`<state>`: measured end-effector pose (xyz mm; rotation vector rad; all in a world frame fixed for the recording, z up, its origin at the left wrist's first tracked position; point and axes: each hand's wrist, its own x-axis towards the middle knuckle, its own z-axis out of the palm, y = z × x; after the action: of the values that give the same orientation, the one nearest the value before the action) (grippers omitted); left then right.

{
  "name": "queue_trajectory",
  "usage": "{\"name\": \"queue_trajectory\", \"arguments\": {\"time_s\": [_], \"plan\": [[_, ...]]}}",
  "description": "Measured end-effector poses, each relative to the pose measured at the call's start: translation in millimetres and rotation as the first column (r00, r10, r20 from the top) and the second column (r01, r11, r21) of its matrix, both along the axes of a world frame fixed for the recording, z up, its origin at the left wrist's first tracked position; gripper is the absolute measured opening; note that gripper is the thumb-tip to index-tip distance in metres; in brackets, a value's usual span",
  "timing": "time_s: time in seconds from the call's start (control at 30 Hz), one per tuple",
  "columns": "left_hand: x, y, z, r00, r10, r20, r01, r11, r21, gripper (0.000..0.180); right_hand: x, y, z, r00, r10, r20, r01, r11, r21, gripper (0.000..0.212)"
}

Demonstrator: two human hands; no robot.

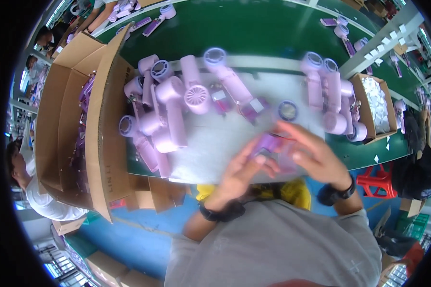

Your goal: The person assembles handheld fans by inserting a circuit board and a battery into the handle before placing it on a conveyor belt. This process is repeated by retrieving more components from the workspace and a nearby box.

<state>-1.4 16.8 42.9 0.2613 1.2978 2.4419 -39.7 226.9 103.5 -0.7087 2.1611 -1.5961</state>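
In front of me over the near edge of the work surface, my left hand (pixel 244 170) is closed on a small purple part (pixel 267 143), thumb toward me. My right hand (pixel 316 155) comes in from the right with its fingers stretched across a pale pink handheld fan body (pixel 287 163); blur hides whether it grips it. Just past my right fingertips shows a round fan head (pixel 287 110), perhaps of the same fan. Farther off, another pink fan (pixel 234 86) lies beside purple parts with white pads (pixel 254 109).
Pink fans (pixel 170 110) are heaped at the left and more (pixel 323 91) at the right. A tall open carton (pixel 105 124) with purple parts stands at far left. A small box (pixel 376 105) of white pieces sits at right. Beyond runs a green belt (pixel 254 28). Other people are nearby.
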Motion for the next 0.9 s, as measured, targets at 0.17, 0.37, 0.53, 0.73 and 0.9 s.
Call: {"name": "queue_trajectory", "arguments": {"time_s": [0.17,0.37,0.53,0.73,0.9], "plan": [[3,15,4,0.989,-0.110,-0.103,0.089,0.978,-0.190,0.054,40,-9,-31,0.939,-0.342,0.030,0.331,0.880,-0.340,0.041],[6,33,11,0.995,-0.096,0.027,0.100,0.981,-0.168,0.047,41,5,-56,0.901,-0.431,-0.044,0.373,0.823,-0.429,0.043],[2,17,11,0.921,-0.143,-0.363,-0.079,0.843,-0.531,0.043,36,11,-41,0.891,-0.436,0.123,0.436,0.751,-0.496,0.041],[-21,0,1,0.778,-0.103,-0.619,-0.509,0.473,-0.719,0.043,13,27,-41,0.874,-0.370,0.316,0.472,0.800,-0.369,0.026],[-21,10,-20,0.787,-0.156,-0.596,-0.468,0.479,-0.743,0.044,8,-1,-40,0.934,-0.326,-0.143,0.341,0.936,0.093,0.018]]}}
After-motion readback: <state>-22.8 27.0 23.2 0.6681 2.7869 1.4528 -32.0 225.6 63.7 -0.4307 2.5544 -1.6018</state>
